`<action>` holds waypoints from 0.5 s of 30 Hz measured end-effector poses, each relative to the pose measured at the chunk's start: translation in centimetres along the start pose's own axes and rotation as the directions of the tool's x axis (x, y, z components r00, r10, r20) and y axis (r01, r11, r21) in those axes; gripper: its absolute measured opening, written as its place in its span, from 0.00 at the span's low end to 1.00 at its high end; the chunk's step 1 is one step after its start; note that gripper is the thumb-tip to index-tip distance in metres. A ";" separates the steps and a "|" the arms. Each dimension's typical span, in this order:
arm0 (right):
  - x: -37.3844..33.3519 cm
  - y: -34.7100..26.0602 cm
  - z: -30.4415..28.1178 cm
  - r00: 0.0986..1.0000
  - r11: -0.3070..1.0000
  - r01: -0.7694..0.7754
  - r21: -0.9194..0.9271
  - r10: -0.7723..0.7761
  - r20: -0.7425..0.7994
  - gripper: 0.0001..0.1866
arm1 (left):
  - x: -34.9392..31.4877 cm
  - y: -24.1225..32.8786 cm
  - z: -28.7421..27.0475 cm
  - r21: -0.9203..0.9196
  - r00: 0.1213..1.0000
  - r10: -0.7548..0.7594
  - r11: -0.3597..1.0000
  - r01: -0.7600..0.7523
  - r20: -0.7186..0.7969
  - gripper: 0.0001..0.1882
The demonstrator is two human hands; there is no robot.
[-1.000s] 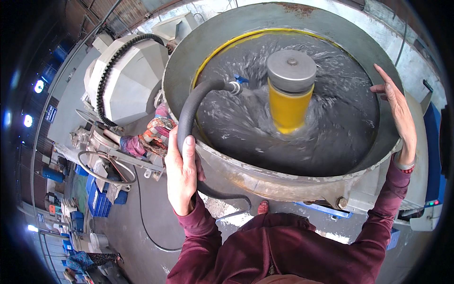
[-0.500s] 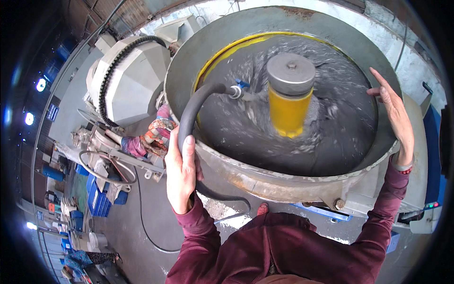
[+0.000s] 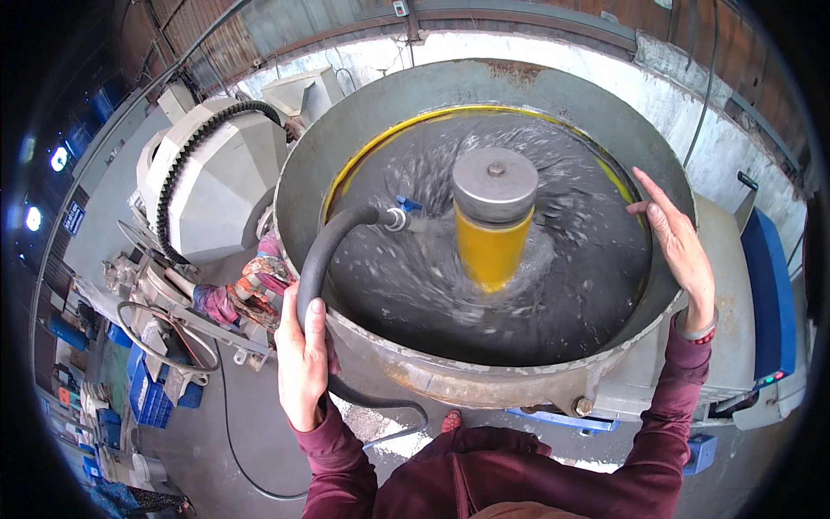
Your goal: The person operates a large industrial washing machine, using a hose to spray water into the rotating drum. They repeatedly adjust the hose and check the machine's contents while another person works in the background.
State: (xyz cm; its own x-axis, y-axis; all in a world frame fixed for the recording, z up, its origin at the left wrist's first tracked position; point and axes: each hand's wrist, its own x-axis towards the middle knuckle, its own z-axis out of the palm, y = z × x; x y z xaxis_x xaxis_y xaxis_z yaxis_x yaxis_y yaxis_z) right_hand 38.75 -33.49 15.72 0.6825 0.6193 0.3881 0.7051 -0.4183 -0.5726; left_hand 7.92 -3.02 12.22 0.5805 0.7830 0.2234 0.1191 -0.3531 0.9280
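My left hand [image 3: 303, 368] is wrapped around a thick black hose [image 3: 316, 259] at the left rim of a large round grey tub [image 3: 605, 97]. The hose arches over that rim and ends in a metal fitting with a small blue valve handle [image 3: 408, 204]. From it water seems to run onto dark grey contents [image 3: 389, 294], blurred as if swirling. A yellow column [image 3: 491, 251] with a grey metal cap [image 3: 495, 186] stands in the middle. My right hand [image 3: 683, 251] is at the right rim, fingers stretched out over the inner wall, holding nothing.
Left of the tub stands a pale many-sided drum [image 3: 229, 177] with a toothed ring. Colourful cloths [image 3: 251, 290] hang beside it. A blue crate [image 3: 151, 389] is on the floor further left. At the right is a blue panel [image 3: 769, 294]; a whitewashed wall [image 3: 519, 54] runs behind.
The view has shifted, so the tub and both hands appear lower and further left. My left hand keeps its hold on the hose, and my right hand stays at the right rim.
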 end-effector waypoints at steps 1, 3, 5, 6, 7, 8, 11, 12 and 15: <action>0.0 -0.2 -0.2 0.999 0.999 -0.035 0.011 0.035 0.021 0.30 | 0.0 0.0 -0.1 0.000 1.000 0.009 1.000 -0.009 0.004 0.19; 0.1 -0.1 0.0 1.000 1.000 0.004 0.018 -0.004 0.005 0.30 | -0.1 0.5 -0.1 0.015 1.000 -0.003 1.000 0.003 0.003 0.19; 0.1 0.1 -0.2 1.000 1.000 0.008 -0.004 -0.008 0.004 0.30 | 0.1 0.2 0.1 -0.009 1.000 -0.007 1.000 0.007 0.008 0.19; 0.2 0.1 -0.1 1.000 1.000 0.011 -0.004 -0.011 0.008 0.30 | 0.0 0.2 -0.1 -0.011 1.000 -0.010 1.000 0.010 0.005 0.19; 0.2 0.1 -0.1 1.000 1.000 0.004 0.004 -0.004 0.011 0.30 | 0.0 0.3 -0.2 0.011 1.000 -0.008 1.000 0.008 0.010 0.19; 0.2 0.0 -0.2 1.000 1.000 -0.004 0.012 0.004 0.014 0.30 | 0.0 0.2 -0.1 0.015 1.000 -0.008 1.000 0.008 0.008 0.19; 0.1 0.2 0.0 1.000 1.000 0.000 0.025 0.000 0.009 0.30 | -0.1 0.6 -0.1 0.061 1.000 -0.004 0.998 0.003 0.007 0.20; 0.1 0.1 0.0 1.000 1.000 0.006 0.023 -0.006 0.003 0.30 | -0.1 0.6 -0.1 0.060 1.000 0.002 0.998 -0.002 0.014 0.21; -0.1 0.1 -0.1 1.000 0.999 -0.002 0.040 0.002 0.003 0.31 | 0.0 0.5 -0.1 0.055 1.000 0.006 0.998 -0.007 0.021 0.21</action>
State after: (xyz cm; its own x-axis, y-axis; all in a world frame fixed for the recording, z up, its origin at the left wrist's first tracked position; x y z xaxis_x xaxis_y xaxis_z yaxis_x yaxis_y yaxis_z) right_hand 38.81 -33.65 15.67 0.6836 0.6204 0.3845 0.6951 -0.3927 -0.6022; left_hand 7.89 -3.16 12.75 0.5979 0.7700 0.2227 0.1590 -0.3863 0.9086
